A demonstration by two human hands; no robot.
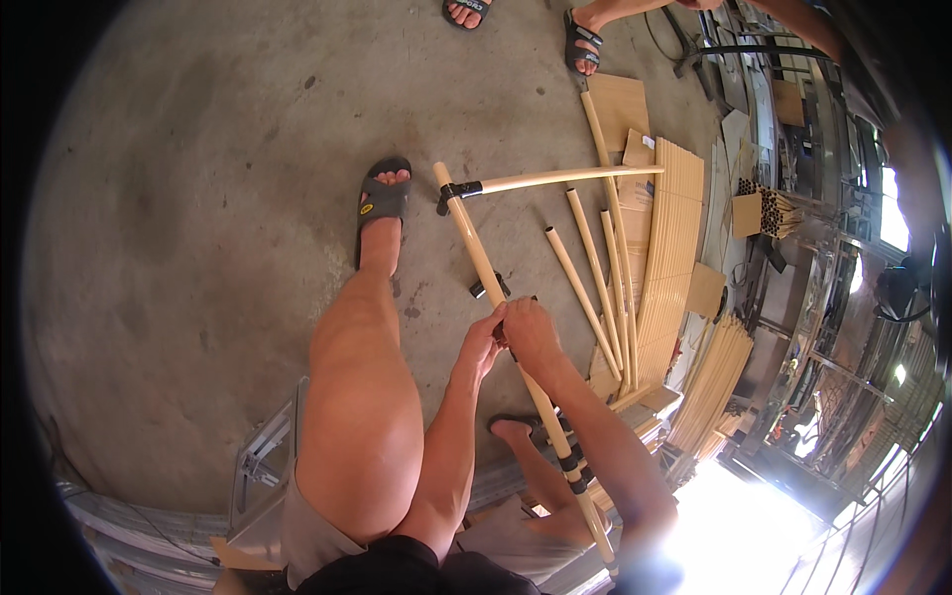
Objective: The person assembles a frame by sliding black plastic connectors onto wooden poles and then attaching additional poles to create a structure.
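Observation:
A long beige pipe (472, 238) runs from the floor in front up toward me, passing between my legs. My left hand (482, 343) and my right hand (533, 329) are closed together around its middle, on a black pipe joint that mostly hides under the fingers. Just beyond them another black joint (488, 288) sits on the pipe. At the far end a black joint (452, 195) carries a second beige pipe (565, 178), which reaches off to the right. Closer to me, the long pipe bears further black joints (572, 473).
Several loose beige pipes (577, 288) lie on the concrete floor to the right, beside a row of pipes (672, 238) and cardboard (617, 107). Metal racks (823, 297) line the right side. Another person's sandalled foot (583, 48) stands at the top.

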